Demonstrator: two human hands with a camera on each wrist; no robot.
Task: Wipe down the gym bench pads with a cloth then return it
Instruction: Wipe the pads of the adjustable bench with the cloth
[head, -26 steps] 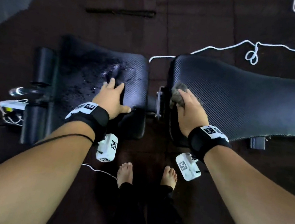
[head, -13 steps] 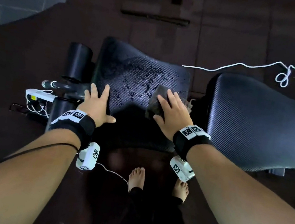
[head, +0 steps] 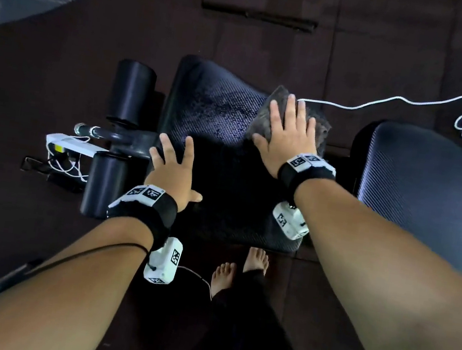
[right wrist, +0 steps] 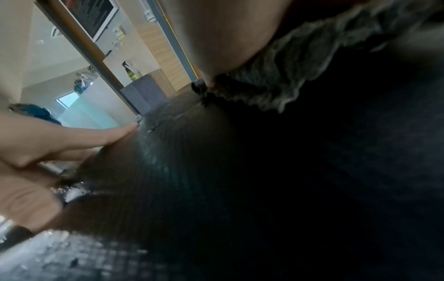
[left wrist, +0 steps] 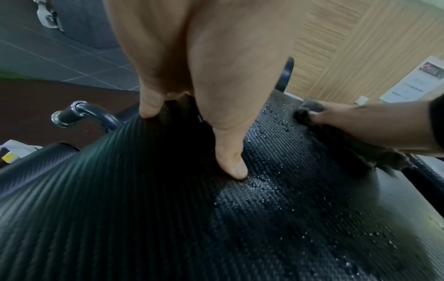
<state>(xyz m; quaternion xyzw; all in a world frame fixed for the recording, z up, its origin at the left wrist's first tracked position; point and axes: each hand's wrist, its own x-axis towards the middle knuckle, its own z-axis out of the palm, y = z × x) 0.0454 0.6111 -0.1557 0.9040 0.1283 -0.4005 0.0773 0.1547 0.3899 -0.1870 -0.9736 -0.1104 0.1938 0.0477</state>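
Change: grey fuzzy cloth (head: 268, 112) has slid from mid-pad to the far right corner of the black textured seat pad (head: 215, 107).
Right hand (head: 285, 138): fingers flat, pressing the cloth.
Left hand (head: 172, 171): spread wide, resting on the pad's near left edge.

My head camera is looking straight down; both wrist cameras are skimming low and close, sharing the seat pad (head: 212, 107).

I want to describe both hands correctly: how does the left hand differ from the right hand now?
The left hand lies bare on the seat pad; the right hand presses a grey cloth on it. The left hand is at the pad's near left edge, the right hand at its far right corner. Both lie flat with straight fingers.
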